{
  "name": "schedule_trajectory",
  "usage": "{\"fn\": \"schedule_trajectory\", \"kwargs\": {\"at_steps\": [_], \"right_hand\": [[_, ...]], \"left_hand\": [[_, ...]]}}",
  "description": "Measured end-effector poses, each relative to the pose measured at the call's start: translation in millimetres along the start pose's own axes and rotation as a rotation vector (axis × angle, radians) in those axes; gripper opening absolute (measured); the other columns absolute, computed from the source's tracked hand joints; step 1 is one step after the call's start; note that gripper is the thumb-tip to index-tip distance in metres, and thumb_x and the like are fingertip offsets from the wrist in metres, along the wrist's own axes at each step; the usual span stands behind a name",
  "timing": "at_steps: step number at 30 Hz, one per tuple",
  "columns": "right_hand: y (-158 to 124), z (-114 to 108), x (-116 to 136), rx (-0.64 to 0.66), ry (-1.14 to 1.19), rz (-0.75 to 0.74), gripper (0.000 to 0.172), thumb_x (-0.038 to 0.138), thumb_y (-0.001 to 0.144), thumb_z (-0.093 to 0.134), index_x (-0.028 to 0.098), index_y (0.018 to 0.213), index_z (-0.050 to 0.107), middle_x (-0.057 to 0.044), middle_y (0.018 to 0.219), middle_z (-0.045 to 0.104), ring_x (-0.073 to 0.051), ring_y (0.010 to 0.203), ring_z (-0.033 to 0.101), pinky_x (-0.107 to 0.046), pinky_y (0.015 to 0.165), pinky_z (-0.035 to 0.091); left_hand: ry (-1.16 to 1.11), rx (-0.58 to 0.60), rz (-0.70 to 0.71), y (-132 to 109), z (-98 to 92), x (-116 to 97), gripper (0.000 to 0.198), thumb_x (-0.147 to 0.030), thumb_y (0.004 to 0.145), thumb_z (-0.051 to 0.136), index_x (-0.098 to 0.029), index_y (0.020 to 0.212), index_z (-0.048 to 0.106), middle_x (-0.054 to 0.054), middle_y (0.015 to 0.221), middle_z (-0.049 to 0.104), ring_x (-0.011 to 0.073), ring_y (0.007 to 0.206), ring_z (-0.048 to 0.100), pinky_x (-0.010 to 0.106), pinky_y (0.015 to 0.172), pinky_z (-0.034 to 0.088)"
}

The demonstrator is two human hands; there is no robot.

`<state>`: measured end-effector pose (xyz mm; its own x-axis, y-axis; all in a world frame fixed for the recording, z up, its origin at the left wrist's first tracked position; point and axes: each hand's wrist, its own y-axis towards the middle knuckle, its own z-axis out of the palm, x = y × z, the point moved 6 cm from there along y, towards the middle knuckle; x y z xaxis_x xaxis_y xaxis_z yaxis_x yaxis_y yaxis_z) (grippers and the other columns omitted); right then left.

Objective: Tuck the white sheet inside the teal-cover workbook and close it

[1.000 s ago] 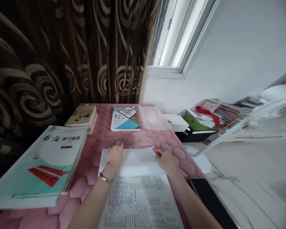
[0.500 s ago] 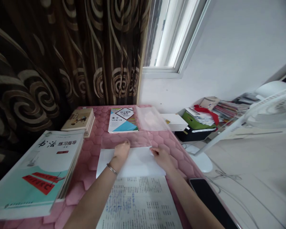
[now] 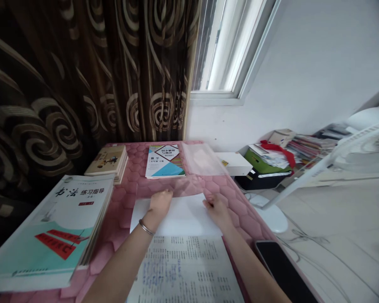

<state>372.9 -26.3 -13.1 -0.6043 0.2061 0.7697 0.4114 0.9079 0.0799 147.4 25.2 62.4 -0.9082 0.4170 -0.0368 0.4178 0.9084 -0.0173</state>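
Observation:
My left hand (image 3: 159,203) lies palm down on a white sheet (image 3: 183,216) at its far edge, a bangle on the wrist. My right hand (image 3: 217,209) rests on the sheet's right far corner, fingertips at the edge of a clear plastic cover (image 3: 173,185) that overlaps the sheet's far side. Whether the fingers pinch the plastic is unclear. An open book with printed text (image 3: 185,271) lies under my forearms, nearest me.
On the pink quilted table (image 3: 126,176): a stack of textbooks (image 3: 53,229) at left, a tan book (image 3: 107,160), a maths book (image 3: 164,161), another clear cover (image 3: 204,159) and a black phone (image 3: 281,269). A white fan (image 3: 350,155) and piled papers (image 3: 281,153) are at right.
My left hand slid from the sheet's left part toward the middle of its far edge. My right hand stays at the right corner. The view shifted slightly.

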Motion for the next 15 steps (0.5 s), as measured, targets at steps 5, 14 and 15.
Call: {"fn": "schedule_trajectory", "kwargs": {"at_steps": [5,14,15], "right_hand": [[-6,-3,5,0.006,-0.123,0.055,0.028,0.028,0.085,0.051,0.015,0.108,0.060,-0.011,0.087,0.072,-0.025,0.087,0.068,-0.030,0.069,0.046],[-8,-5,13,0.015,-0.154,0.025,0.024,0.025,0.087,0.048,0.018,0.105,0.062,-0.009,0.087,0.072,-0.024,0.089,0.068,-0.028,0.069,0.046],[-8,-4,13,0.006,-0.151,0.012,0.024,0.025,0.086,0.048,0.018,0.105,0.063,-0.009,0.087,0.072,-0.024,0.089,0.068,-0.028,0.069,0.046]], "left_hand": [[0.014,-0.040,-0.100,-10,2.0,28,0.034,-0.001,0.087,0.040,-0.015,0.101,0.067,0.016,0.101,0.069,0.0237,0.092,0.069,0.032,0.077,0.052],[-0.300,-0.189,-0.411,-38,7.2,112,0.016,-0.011,0.085,0.052,-0.014,0.083,0.068,0.014,0.100,0.068,0.0259,0.103,0.063,0.035,0.088,0.046],[-0.398,-0.201,-0.448,-39,9.6,119,0.012,-0.011,0.083,0.056,-0.015,0.082,0.068,0.012,0.098,0.069,0.0241,0.104,0.062,0.032,0.090,0.045]]}}
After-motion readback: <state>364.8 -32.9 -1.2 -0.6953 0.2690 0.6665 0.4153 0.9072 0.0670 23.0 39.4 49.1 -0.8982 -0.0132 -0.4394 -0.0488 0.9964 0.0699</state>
